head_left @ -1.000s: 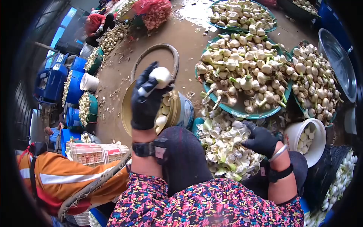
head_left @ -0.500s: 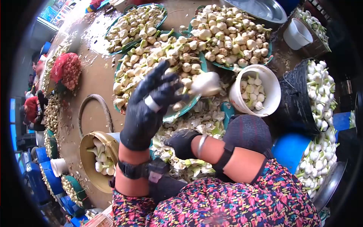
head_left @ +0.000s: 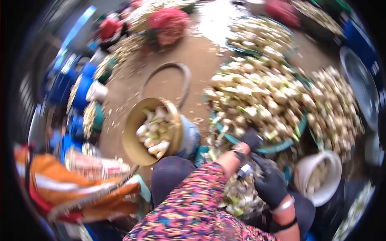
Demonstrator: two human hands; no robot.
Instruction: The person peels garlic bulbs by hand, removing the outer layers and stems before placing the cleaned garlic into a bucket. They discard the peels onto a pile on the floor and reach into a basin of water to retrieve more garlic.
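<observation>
My left hand (head_left: 252, 139), in a black glove, is at the near rim of a teal basket (head_left: 277, 148) heaped with garlic bulbs (head_left: 261, 94). Just below it, my right hand (head_left: 271, 182), also gloved, reaches towards the left one over a pile of peelings (head_left: 237, 197). Motion smears the fingers of both hands, so I cannot make out any grip. Right of my hands, a white bucket (head_left: 329, 193) tilts with bulbs inside. A yellowish bucket (head_left: 130, 134) with trimmed bulbs stands to the left.
More heaped bulbs lie at the right (head_left: 335, 104) and at the back (head_left: 259, 34). A hoop-shaped hose (head_left: 186, 76) rests on the floor behind the yellowish bucket. A red net sack (head_left: 169, 26) sits farther off. Orange cloth (head_left: 76, 180) lies lower left; a metal tray (head_left: 358, 82) leans far right.
My view has swung left, bringing the yellowish bucket nearer the middle. My left hand has come down from its raised, spread position, close to my right. The airborne bulb is no longer visible.
</observation>
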